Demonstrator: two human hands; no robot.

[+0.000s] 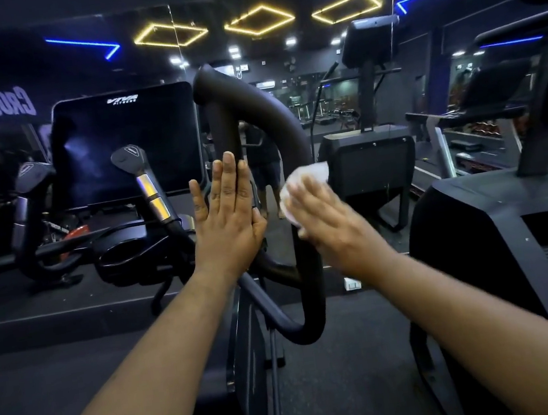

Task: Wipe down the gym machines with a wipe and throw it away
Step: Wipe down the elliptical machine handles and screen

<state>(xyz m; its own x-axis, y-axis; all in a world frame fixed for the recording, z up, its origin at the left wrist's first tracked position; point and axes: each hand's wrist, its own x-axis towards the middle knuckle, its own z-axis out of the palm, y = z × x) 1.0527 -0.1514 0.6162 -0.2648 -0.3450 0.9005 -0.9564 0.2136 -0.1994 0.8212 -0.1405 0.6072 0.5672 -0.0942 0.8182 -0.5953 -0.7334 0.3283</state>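
Note:
A black looped handlebar [263, 105] of a gym machine rises in the middle of the view. My left hand [228, 213] lies flat with straight fingers against the loop's left upright bar. My right hand [325, 214] presses a white wipe [304, 183] onto the loop's right bar, about halfway up; the hand is blurred. The wipe sticks out above my fingers. To the left stands the machine's dark console screen [126, 142].
Two short grips with silver bands [151, 191] and a cup holder [123, 253] sit left of the loop. A mirror wall faces me. Another black machine [494, 214] stands at the right, and a dark machine housing [370, 161] behind the loop.

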